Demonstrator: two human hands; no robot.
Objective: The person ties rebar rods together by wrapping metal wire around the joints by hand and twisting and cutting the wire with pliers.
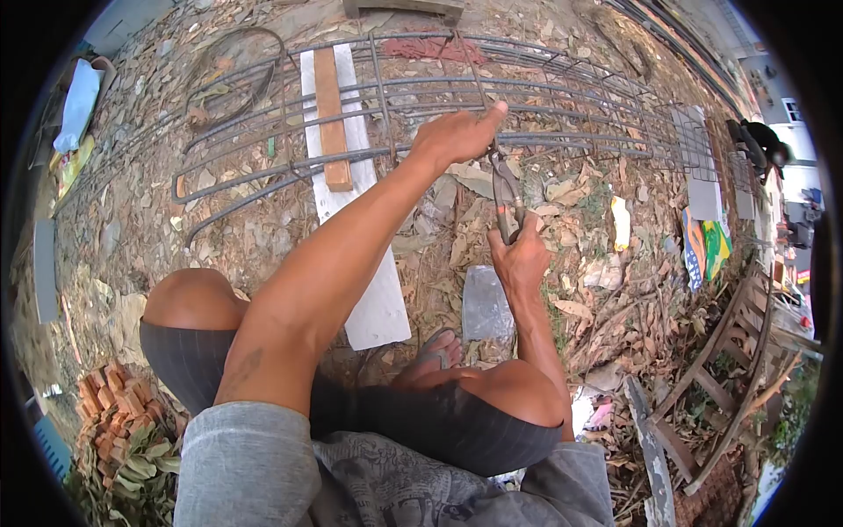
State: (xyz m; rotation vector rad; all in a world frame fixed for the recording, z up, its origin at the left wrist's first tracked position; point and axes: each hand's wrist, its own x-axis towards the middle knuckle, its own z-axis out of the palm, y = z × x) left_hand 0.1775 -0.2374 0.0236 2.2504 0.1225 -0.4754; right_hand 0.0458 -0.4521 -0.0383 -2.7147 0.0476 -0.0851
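Observation:
A long cage of steel rebar (549, 85) stretches across the ground in front of me, with cross ties linking its bars. My left hand (458, 136) is closed on the near side of the cage, where a cross tie meets the long bars; its fingertips are partly hidden. In my right hand (520, 255) are the handles of a pair of pincers (505, 186). Their jaws point away from me and touch the near bar just beside my left hand. Whether the jaws pinch a wire is too small to tell.
Under the cage lie a white board (378, 303) and a wooden block (332, 114). Broken bricks (114, 400) are piled at lower left. A wooden ladder-like frame (724, 378) leans at right. A grey slab (487, 303) lies near my foot, among dry leaves.

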